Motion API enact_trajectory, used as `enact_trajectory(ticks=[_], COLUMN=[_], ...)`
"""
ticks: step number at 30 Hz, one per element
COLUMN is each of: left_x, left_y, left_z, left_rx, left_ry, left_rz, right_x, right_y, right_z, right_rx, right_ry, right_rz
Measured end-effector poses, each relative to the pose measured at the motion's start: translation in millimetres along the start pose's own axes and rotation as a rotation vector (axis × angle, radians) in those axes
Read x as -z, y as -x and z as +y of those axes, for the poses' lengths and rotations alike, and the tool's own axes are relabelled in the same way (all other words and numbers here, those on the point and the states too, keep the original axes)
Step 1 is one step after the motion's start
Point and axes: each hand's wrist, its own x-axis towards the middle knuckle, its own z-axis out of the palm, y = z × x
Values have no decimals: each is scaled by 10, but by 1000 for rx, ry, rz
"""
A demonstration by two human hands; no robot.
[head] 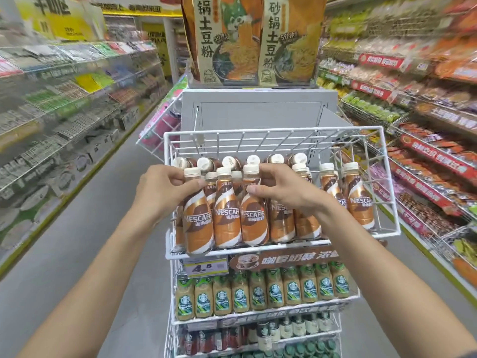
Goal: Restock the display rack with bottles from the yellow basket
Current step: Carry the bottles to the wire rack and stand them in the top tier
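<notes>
Bottles marked NESCAFE (brown and white, cream caps) stand in the top wire shelf of the rack. The left hand pinches the neck of the front-left bottle; the right hand grips another bottle. A price tag reads 4.5. Starbucks bottles fill the shelf below.

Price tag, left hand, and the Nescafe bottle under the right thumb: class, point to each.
Price tag (205, 267), head view, on the printed digits.
Left hand (162, 191), head view, on its back.
Nescafe bottle (254, 218), head view, on the label.
</notes>
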Motion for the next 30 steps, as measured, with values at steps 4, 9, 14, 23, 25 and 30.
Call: enact_trajectory(ticks=[4,9,14,23,25,30], left_x=[-54,-105,-90,-96,-110,-104], left_y=[1,-1,24,70,59,66], left_z=[81,219,226,210,215,179], left_rx=[-37,-23,-36,-62,-61,-71], left_ry=[-205,-315,-325,-297,-298,-287], left_rz=[79,113,108,130,129,145], right_x=[-4,-22,-34,-63,-101,-214], right_y=[-25,-9,-8,1,10,-36], right_z=[7,-15,-27,-63,-96,-127], right_rx=[-13,-25,-27,-77,-98,-123], right_ry=[11,42,49,124,209,421], right_rz=[7,17,17,64,97,192])
